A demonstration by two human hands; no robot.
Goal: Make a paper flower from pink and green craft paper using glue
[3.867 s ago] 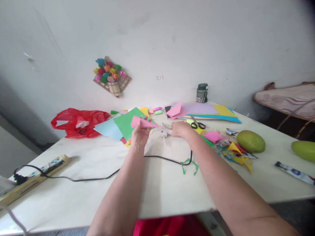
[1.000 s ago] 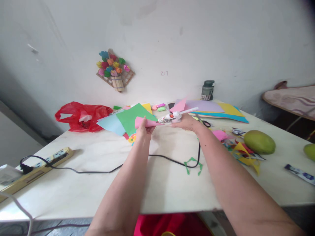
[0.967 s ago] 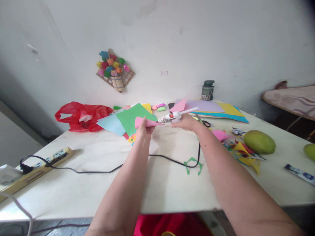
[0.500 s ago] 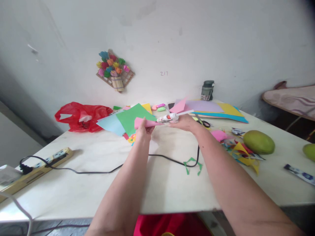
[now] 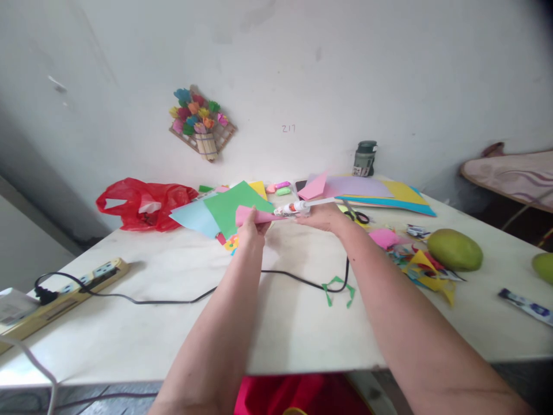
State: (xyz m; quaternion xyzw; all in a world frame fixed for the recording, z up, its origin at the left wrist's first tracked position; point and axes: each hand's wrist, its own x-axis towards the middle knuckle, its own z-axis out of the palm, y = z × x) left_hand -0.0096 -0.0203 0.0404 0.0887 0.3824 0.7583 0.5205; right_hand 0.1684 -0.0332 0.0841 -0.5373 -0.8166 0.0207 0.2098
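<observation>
My left hand [image 5: 254,228] is closed on a rolled pink paper cone [image 5: 260,216], its wide end to the left and its narrow part pointing right. In my right hand [image 5: 318,217] is a white glue gun [image 5: 294,208], its tip resting at or very near the cone's right part; I cannot tell whether they touch. A white glue stick [image 5: 326,201] sticks out of the gun's back. The gun's black cord [image 5: 298,281] hangs from below my right wrist to the table. Green paper [image 5: 237,204] lies behind the cone.
A power strip [image 5: 82,291] with a plug sits at left, near a red plastic bag [image 5: 144,204]. To the right are scissors [image 5: 358,217], paper scraps [image 5: 425,274], a green mango [image 5: 454,249] and stacked coloured sheets [image 5: 397,193]. Green paper trimmings [image 5: 338,283] lie by the cord.
The glue gun has tilted slightly, its back end and glue stick a little lower, and its tip has shifted slightly left along the pink cone. My left hand has barely moved.
</observation>
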